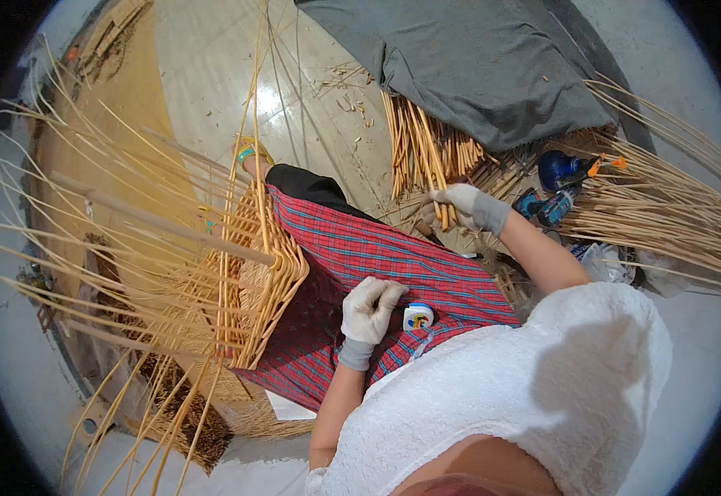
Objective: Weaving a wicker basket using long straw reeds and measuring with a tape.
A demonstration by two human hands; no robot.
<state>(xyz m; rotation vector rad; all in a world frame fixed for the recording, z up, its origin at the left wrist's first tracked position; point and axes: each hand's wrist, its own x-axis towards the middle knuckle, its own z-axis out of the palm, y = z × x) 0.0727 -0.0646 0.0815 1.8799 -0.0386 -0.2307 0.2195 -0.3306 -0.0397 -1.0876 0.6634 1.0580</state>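
My right hand (458, 207), in a white glove with grey cuff, grips several rattan sticks (428, 149) from a bundle near the grey cloth. My left hand (370, 312), gloved alike, is curled above the red plaid cloth (385, 256) over my lap; whether anything small is inside its fingers I cannot make out. Just right of it lies a small white-and-blue round object (417, 316). A partly woven basket (253, 298) leans at the left of my lap, its long stakes fanning out leftward and upward.
Grey cloth (484, 66) covers part of the stock at the upper right. A blue bottle (557, 169), a drill (551, 207) and long rods (642, 223) lie at the right. Cuttings are scattered on the floor (212, 74). Dark brown material (187, 413) is at the lower left.
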